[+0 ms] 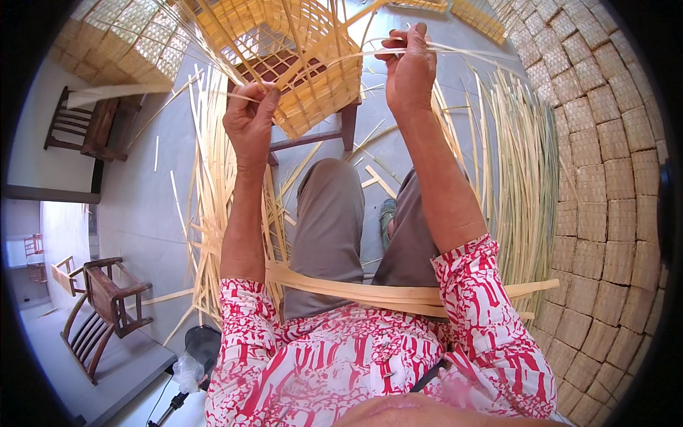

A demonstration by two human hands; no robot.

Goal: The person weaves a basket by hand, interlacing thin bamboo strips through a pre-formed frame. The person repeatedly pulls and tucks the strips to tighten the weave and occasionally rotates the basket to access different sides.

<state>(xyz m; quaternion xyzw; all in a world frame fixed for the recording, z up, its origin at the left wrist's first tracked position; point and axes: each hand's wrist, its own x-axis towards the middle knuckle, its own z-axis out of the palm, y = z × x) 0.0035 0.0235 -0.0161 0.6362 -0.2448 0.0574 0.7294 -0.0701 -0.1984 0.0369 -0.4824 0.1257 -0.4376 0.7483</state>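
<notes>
Ahead of my knees a yellow woven bamboo basket [331,96] sits tilted on a dark wooden stool [348,128], with long loose strips rising from its weave. My left hand [250,121] is closed in a pinch on a thin pale bamboo strip [361,53] at the basket's near left side. The strip runs in an arc across the basket to my right hand [411,71]. That hand is raised beyond the basket's right side, its fingers closed on the strip, and pale ends trail off to the right. Several wider bamboo strips [370,290] lie across my lap.
Loose bamboo strips [213,178] cover the floor on the left, and a thick bundle of strips [526,156] lies on the right. Stacked woven pieces [605,178] line the right side. Wooden chairs [107,299] stand at the left, near a dark stand [171,406] with a plastic bag.
</notes>
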